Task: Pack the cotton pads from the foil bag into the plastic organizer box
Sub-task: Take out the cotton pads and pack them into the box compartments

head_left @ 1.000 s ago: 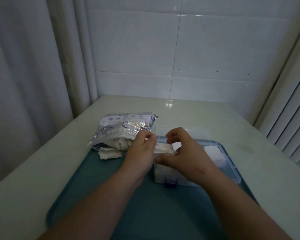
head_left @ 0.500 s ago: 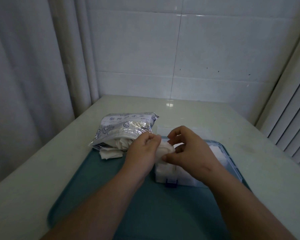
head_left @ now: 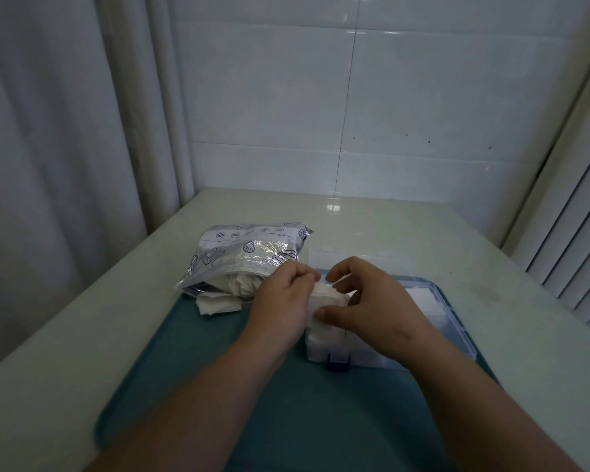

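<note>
Head view looks down at a dark teal plastic tray on a pale, glossy table. Both bare hands meet over the left end of a clear plastic organizer box, which sits on the right part of the tray with a small dark blue latch on its near wall. Between the hands is a small wad of white cotton pads, held just above that left compartment. The left hand has its fingers curled and pinches the wad's left edge. The right hand grips the wad from the other side, thumb on the near edge and bent fingers over the far one. More white pads lie in the box's right compartment. A crinkled silver foil bag printed with blue shell drawings lies to the left of the box, its open mouth toward the person and white cotton showing inside. A few loose white pads lie just outside that mouth on the tray's far left corner.
</note>
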